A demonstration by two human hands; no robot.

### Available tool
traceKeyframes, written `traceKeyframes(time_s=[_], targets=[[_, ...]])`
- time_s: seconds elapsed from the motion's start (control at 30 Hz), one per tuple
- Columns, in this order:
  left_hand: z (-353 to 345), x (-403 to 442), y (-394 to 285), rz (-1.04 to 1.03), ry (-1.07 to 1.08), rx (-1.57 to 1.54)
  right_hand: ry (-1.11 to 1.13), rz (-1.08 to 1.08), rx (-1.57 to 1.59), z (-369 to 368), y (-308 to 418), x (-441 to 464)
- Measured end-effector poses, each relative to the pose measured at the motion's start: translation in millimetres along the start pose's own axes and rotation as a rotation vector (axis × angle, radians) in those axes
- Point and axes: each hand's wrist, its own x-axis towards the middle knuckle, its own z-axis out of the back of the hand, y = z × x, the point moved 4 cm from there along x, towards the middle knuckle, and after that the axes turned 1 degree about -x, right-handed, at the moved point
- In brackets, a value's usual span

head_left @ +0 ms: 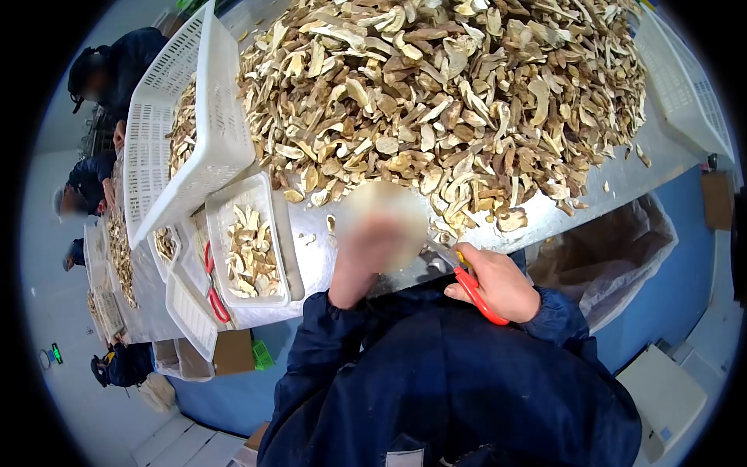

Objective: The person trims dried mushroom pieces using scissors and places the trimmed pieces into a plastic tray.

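My right hand [504, 285] is closed round a pair of red-handled scissors [476, 296]. Their metal blades point up and left, toward my left hand [372, 241]. A blur covers most of that hand, so its fingers and anything in them are hidden. It is over the near edge of the metal table [315, 257]. Just beyond both hands rises a big heap of dried mushroom slices [436, 101], with some loose slices near the blades. To the left of my left hand, a white tray [284, 268] holds a small batch of pale slices.
A tall white basket [222, 117] stands at the left of the heap, another white basket [685, 86] at the right. Red-handled scissors [213, 288] lie beside the tray. A lined bin [622, 257] is below the table's right edge. Several people work at the left.
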Motion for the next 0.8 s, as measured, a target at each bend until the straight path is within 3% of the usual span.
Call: traceKeyframes(time_s=[0.17,0.23,0.27,0.43,0.47,0.57,0.6,0.67,0.73,0.8], targets=[[11.1,-1.8,20.8,0.029,0.037,0.007,0.076,-0.077,0.006,-24.8,-9.2,3.8],[19.9,-2.5,26.5,0.096,0.067,-0.327,0.059,-0.066,0.027,-26.6,-9.2,3.5],[27.8,-1.9,28.1,0.169,0.092,-0.643,0.051,-0.064,0.045,-25.2,-9.1,2.5],[36.5,23.1,16.5,0.132,0.058,-0.765,-0.039,-0.087,0.050,-14.9,-13.7,-5.6],[31.1,30.3,16.7,0.141,-0.033,-0.654,-0.058,-0.090,0.054,-12.2,-14.2,-6.4],[19.1,52.6,2.8,-0.452,-0.048,0.302,-0.086,-0.118,0.035,-4.9,-14.7,-8.7],[11.0,58.2,10.8,-0.302,-0.176,0.156,-0.088,-0.130,0.023,-3.5,-15.6,-9.5],[-3.3,67.2,-18.0,-0.218,-0.193,0.599,-0.096,-0.145,0.020,-1.3,-16.9,-11.0],[-3.7,72.2,-9.5,-0.328,-0.270,0.814,-0.107,-0.152,0.039,-0.2,-18.6,-12.7],[2.6,64.8,-2.6,-0.390,-0.188,0.664,-0.127,-0.145,0.051,1.8,-19.3,-14.3]])
